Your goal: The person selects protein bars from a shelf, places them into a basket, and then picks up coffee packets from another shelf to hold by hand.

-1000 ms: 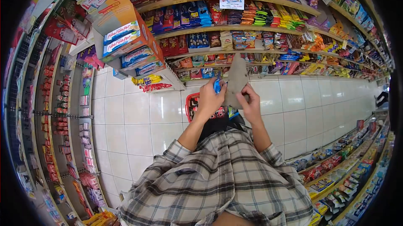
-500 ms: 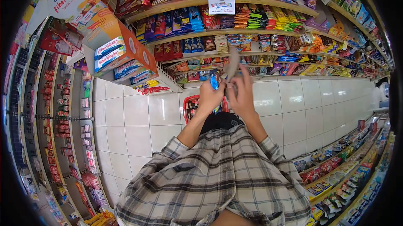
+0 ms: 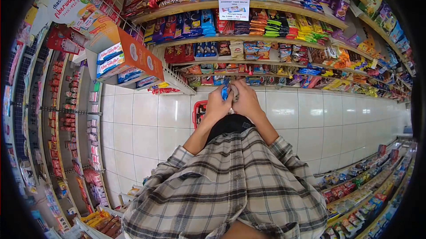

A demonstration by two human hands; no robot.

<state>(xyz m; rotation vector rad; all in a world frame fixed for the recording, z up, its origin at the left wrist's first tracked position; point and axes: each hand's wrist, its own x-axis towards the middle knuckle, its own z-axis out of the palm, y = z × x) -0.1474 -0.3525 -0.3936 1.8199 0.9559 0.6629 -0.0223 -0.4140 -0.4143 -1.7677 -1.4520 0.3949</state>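
My left hand (image 3: 217, 105) is closed around a small shiny blue packet (image 3: 225, 92), which shows above the fingers. Close beside it, my right hand (image 3: 247, 102) is closed on a greyish, cloth-like thing (image 3: 235, 92) lying between the two hands. Its exact kind is hard to make out, and the fingers partly cover it. Both hands are together in front of my waist. Behind my left wrist is a red shopping basket (image 3: 199, 113) with dark items in it, mostly hidden by my arm and the dark cloth at my waist.
Ahead, shelves (image 3: 248, 37) carry rows of snack packets. To the left stands an orange fiberwafer display box (image 3: 135, 52) with boxes inside. More shelves (image 3: 71, 119) line the far left, and low racks (image 3: 364, 190) run along the right. White floor tiles (image 3: 301, 110) lie between them.
The greyish thing, blurred and raised above my right hand before, is now lower, between both hands. My right hand has come down against the left. The view has shifted slightly.
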